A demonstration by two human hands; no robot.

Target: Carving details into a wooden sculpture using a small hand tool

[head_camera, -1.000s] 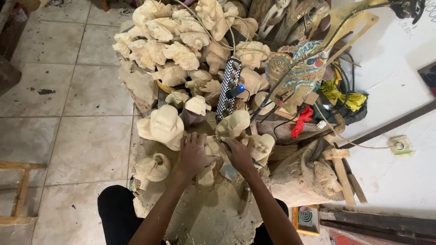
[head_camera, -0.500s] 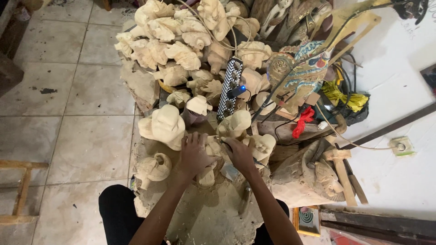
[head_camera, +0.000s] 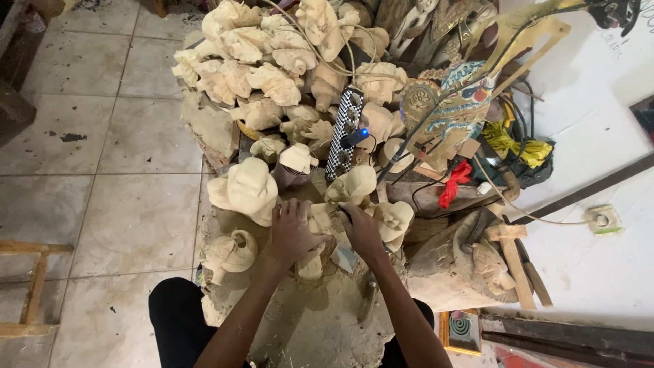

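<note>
Pale cream unpainted wood carvings (head_camera: 272,82) in pile. Long strip with black-and-white checks (head_camera: 343,133), small blue light on it. Flat painted puppet (head_camera: 453,112): blue, red, gold swirls. Red cloth scrap (head_camera: 455,182). Yellow crumpled cloth (head_camera: 514,144). Grey floor tiles (head_camera: 129,136), dark spots.

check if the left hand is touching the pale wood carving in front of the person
Touching. The head view shows the left hand lying over the pale wood carving, fingers pressed on it, no gap; the right hand grips its other side.

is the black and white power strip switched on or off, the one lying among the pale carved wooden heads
On, it seems: a small blue light glows beside the black and white power strip, near a dark plug seated in it. Whether that light belongs to the strip or the plug, cannot tell.
</note>
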